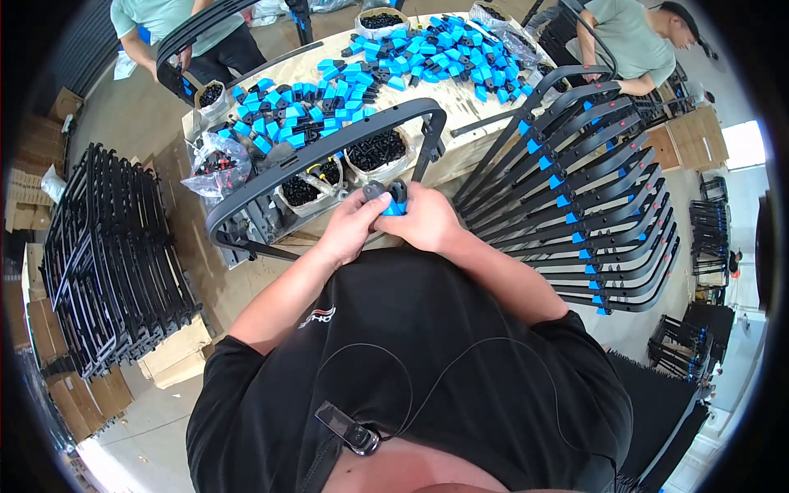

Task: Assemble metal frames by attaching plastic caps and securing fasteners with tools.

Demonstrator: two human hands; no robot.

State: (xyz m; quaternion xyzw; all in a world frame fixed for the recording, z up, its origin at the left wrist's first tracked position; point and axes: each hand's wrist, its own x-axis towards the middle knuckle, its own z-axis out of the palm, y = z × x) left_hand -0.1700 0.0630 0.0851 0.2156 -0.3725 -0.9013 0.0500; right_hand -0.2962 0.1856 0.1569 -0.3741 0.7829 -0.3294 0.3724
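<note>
In front of my chest, both hands are close together with fingers closed. My right hand [427,218] grips a small blue-and-black plastic part [397,200]. A dark rounded piece [375,190] sits under the thumb of my left hand [353,223], touching or almost touching the blue part; whether the two are joined I cannot tell. Just beyond my hands a black bent-tube frame [329,136] lies across the table's near edge, its curved end to the right. Behind it, white tubs of small black parts [374,151] stand beside a loose pile of blue-and-black parts [308,107].
The wooden table [460,94] carries another big blue pile [448,51]. To my right, black frames with blue pieces [575,197] stand in a fanned row. Stacked black frames [115,255] stand left. Two people, one far left [205,37], one far right [620,37], handle frames.
</note>
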